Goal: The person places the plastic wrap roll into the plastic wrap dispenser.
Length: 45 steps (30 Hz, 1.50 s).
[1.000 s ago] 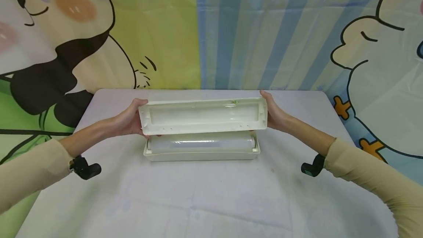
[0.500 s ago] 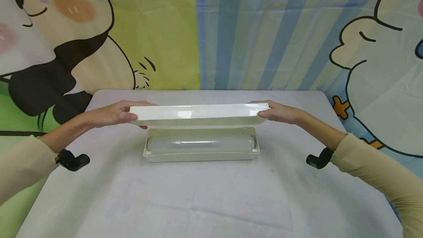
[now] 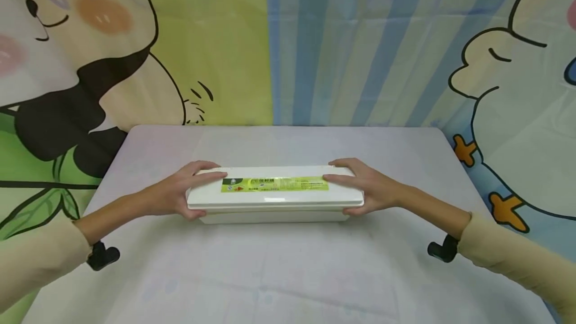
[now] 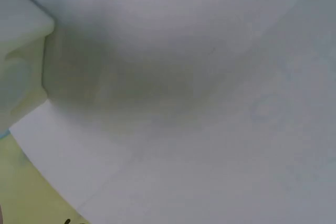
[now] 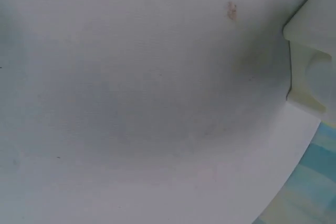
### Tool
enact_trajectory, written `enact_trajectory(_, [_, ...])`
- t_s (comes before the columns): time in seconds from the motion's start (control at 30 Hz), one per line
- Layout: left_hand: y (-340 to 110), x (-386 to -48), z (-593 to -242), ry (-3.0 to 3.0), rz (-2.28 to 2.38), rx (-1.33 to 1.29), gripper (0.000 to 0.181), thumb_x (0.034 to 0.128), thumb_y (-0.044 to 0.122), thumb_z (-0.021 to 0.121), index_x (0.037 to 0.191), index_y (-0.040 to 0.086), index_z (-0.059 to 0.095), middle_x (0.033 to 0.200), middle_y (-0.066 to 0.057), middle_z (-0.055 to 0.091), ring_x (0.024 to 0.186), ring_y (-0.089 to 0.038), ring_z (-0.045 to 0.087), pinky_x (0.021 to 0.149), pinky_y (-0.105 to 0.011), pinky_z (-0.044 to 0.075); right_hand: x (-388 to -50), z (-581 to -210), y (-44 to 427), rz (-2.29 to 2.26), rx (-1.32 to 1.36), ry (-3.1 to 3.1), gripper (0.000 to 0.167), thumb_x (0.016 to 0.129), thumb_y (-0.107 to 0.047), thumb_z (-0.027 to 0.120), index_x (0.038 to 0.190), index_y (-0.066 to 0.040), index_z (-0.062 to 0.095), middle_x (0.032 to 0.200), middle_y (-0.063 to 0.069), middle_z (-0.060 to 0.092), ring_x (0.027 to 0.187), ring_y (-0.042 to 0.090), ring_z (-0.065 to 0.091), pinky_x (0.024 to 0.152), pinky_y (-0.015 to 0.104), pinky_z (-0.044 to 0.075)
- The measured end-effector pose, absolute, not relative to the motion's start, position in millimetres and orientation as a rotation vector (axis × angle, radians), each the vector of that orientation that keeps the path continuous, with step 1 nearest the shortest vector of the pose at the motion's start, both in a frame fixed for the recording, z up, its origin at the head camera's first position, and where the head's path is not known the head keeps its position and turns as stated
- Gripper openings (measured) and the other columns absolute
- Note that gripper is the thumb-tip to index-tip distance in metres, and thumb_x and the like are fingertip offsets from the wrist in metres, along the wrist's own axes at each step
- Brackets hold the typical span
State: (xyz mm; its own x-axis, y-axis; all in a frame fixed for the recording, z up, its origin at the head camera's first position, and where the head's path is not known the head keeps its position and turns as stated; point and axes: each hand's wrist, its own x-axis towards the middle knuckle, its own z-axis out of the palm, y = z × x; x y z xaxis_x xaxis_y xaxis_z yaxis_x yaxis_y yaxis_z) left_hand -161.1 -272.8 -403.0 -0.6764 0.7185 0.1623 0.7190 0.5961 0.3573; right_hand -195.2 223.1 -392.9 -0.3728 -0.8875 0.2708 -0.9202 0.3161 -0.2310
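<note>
A white cling film box lid (image 3: pixel 274 199) with a green-yellow label (image 3: pixel 274 184) sits over the pale box base (image 3: pixel 274 216) on the table. My left hand (image 3: pixel 177 193) grips the lid's left end, thumb at the front edge and fingers over the top. At the other end, my right hand (image 3: pixel 369 189) holds the lid in a similar way. The film roll inside the base is now hidden. In the left wrist view the box's end (image 4: pixel 29 74) shows at the left edge; the right wrist view has the opposite end (image 5: pixel 304 72) at its right edge.
The box stands on a white-covered table (image 3: pixel 270 274), toward its far half. Behind the table's back edge hangs a cartoon-printed curtain (image 3: pixel 225 39). Black wrist cameras (image 3: pixel 102 255) sit below both forearms.
Held up with its hollow underside showing, the lid has been turned label side up and lowered onto the base. Both hands moved down with it, and the film roll became covered.
</note>
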Motion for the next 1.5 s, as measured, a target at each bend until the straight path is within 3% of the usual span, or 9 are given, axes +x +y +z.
enact_trajectory(0.17, [-266.8,-152.2,-421.7,-2.635,-0.531,-1.285,0.093,0.0580,0.032,0.089,0.141,0.024,0.049,0.142,-0.015,0.042,0.122,-0.030,0.045,0.081,-0.037,0.051,-185.2,-406.9,225.7,0.368,1.648,-2.424,0.089,0.070,-0.047,0.081,0.145,-0.020,0.041,0.144,0.019,0.041,0.128,0.032,0.044,0.091,0.047,0.049])
enact_trajectory(0.37, [-263.0,-151.9,-427.9,-2.541,-0.433,-1.313,0.093,0.0552,0.036,0.089,0.139,0.024,0.050,0.140,-0.015,0.045,0.125,-0.031,0.044,0.080,-0.041,0.054,-180.2,-420.3,227.0,0.241,1.587,-2.422,0.094,0.068,-0.047,0.081,0.147,-0.016,0.039,0.143,0.019,0.042,0.128,0.033,0.045,0.095,0.048,0.047])
enact_trajectory(1.0, [-265.7,-145.9,-436.6,-2.598,-0.509,-1.267,0.098,0.0529,0.033,0.090,0.141,0.021,0.048,0.140,-0.016,0.044,0.123,-0.030,0.045,0.080,-0.040,0.053,-182.2,-426.3,219.6,0.232,1.626,-2.375,0.091,0.069,-0.045,0.078,0.145,-0.013,0.039,0.139,0.019,0.045,0.122,0.031,0.049,0.094,0.046,0.048])
enact_trajectory(1.5, [-254.1,-144.4,-438.1,-2.590,-0.521,-1.282,0.095,0.0565,0.032,0.088,0.141,0.021,0.046,0.141,-0.015,0.043,0.125,-0.029,0.043,0.081,-0.039,0.053,-180.3,-427.6,231.1,0.206,1.627,-2.390,0.091,0.070,-0.046,0.079,0.145,-0.012,0.039,0.139,0.019,0.044,0.124,0.032,0.047,0.095,0.048,0.047])
